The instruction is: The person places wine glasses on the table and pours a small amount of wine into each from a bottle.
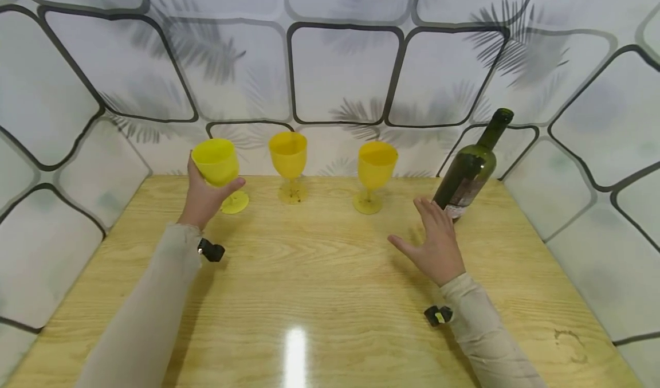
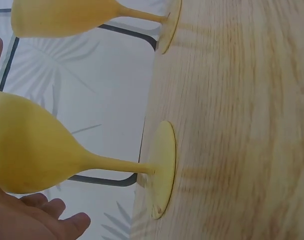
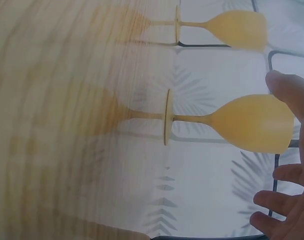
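Three yellow goblets stand upright on the wooden table. My left hand (image 1: pixel 206 196) is around the bowl of the left goblet (image 1: pixel 216 161), thumb spread away from the fingers. In the left wrist view the thumb tip shows apart from the goblet (image 2: pixel 36 145); whether the palm touches it, I cannot tell. The middle goblet (image 1: pixel 289 154) and the right goblet (image 1: pixel 376 164) stand untouched. My right hand (image 1: pixel 435 245) hovers with spread fingers in front of a dark green wine bottle (image 1: pixel 469 167), hiding part of its base. Contact with the bottle cannot be made out.
The wooden table (image 1: pixel 319 273) ends at a patterned backdrop (image 1: pixel 340 78) just behind the goblets, with matching side walls left and right. A black device sits at the left wrist (image 1: pixel 211 250) and another at the right wrist (image 1: pixel 438 316). A glare spot lies near the front.
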Tool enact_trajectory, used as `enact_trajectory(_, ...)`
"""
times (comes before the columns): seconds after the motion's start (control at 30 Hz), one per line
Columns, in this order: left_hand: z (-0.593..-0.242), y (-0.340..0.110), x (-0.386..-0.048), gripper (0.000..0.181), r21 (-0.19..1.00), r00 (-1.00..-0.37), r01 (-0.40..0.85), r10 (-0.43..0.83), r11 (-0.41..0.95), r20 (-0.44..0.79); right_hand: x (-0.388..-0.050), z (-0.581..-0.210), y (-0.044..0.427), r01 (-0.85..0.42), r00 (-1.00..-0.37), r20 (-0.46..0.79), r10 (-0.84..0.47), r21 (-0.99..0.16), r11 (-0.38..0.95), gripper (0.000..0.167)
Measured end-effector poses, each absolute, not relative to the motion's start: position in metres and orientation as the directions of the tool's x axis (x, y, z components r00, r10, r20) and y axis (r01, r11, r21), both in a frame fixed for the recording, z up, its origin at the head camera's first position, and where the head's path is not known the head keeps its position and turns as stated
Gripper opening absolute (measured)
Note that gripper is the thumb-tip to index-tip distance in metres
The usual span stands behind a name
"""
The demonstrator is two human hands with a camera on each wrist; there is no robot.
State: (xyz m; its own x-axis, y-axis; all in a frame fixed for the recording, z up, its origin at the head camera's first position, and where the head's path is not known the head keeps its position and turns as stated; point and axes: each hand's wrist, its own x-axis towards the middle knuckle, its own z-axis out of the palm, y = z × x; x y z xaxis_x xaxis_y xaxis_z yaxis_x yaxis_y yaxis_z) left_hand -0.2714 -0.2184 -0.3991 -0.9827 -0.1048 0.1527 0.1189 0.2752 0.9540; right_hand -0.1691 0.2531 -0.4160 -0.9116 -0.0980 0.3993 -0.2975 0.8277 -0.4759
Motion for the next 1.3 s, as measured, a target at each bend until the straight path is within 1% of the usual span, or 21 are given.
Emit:
enact_trajectory(0.07,-0.399,-0.217,-0.275,0.111,0.955,-0.981,0.12,-0.118,0.27,0.156,-0.169,-0.416,0.254,-0.292,-0.914,0.394,-0.094,-0.479,0.828,0.093)
enact_trajectory(0.2,-0.399,-0.216,-0.278,0.111,0.967,-0.976,0.097,-0.169,0.234,0.139,-0.169,-0.417,0.254,-0.291,-0.912,0.401,-0.083,-0.491,0.821,0.091)
enact_trajectory(0.4,-0.401,-0.219,-0.283,0.118,0.973,-0.97,0.061,-0.219,0.221,0.11,-0.171,-0.419,0.254,-0.341,-0.868,0.492,-0.065,-0.497,0.798,0.082)
enact_trajectory(0.47,-0.401,-0.219,-0.285,0.119,0.974,-0.969,0.059,-0.223,0.219,0.109,-0.171,-0.419,0.254,-0.339,-0.867,0.496,-0.054,-0.507,0.793,0.081)
enact_trajectory(0.63,-0.402,-0.219,-0.29,0.118,0.975,-0.965,0.078,-0.231,0.21,0.127,-0.171,-0.419,0.255,-0.317,-0.886,0.461,-0.044,-0.534,0.784,0.083)
enact_trajectory(0.8,-0.403,-0.218,-0.293,0.115,0.973,-0.958,0.093,-0.247,0.212,0.145,-0.173,-0.422,0.257,-0.32,-0.887,0.459,-0.05,-0.534,0.783,0.084)
enact_trajectory(1.07,-0.405,-0.218,-0.295,0.095,0.97,-0.951,0.098,-0.266,0.221,0.157,-0.175,-0.425,0.258,-0.297,-0.906,0.42,-0.048,-0.552,0.779,0.083)
enact_trajectory(1.3,-0.407,-0.219,-0.298,0.092,0.971,-0.959,0.119,-0.23,0.206,0.167,-0.175,-0.425,0.259,-0.256,-0.928,0.372,-0.026,-0.586,0.769,0.083)
